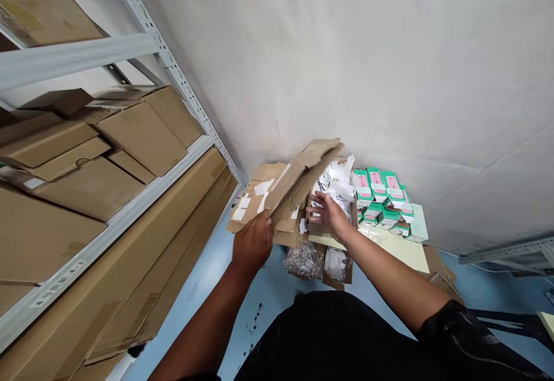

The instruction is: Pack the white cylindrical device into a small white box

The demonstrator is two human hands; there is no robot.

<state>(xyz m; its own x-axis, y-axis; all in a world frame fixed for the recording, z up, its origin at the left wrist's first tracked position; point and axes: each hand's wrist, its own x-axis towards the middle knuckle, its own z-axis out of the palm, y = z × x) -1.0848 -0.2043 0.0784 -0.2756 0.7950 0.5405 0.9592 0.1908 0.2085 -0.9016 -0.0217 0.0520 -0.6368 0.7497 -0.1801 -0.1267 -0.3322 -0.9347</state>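
My left hand (pixel 253 241) grips the near end of a folded piece of brown cardboard (pixel 298 174), which is raised and slants up toward the wall. To its right, my right hand (pixel 329 215) has its fingers spread, over the near side of an open carton (pixel 319 229) filled with crumpled white paper (pixel 340 182). Whether those fingers touch the carton or the cardboard I cannot tell. Beneath the raised piece lies more flattened cardboard (pixel 244 199) with white labels on it.
Green and pink boxes (pixel 386 196) are stacked on the pale table (pixel 398 249) at right. Bubble wrap (pixel 304 260) and a small box with white paper (pixel 335 265) sit below the table. A metal rack (pixel 142 193) of cartons stands left; a grey wall (pixel 367 69) rises behind.
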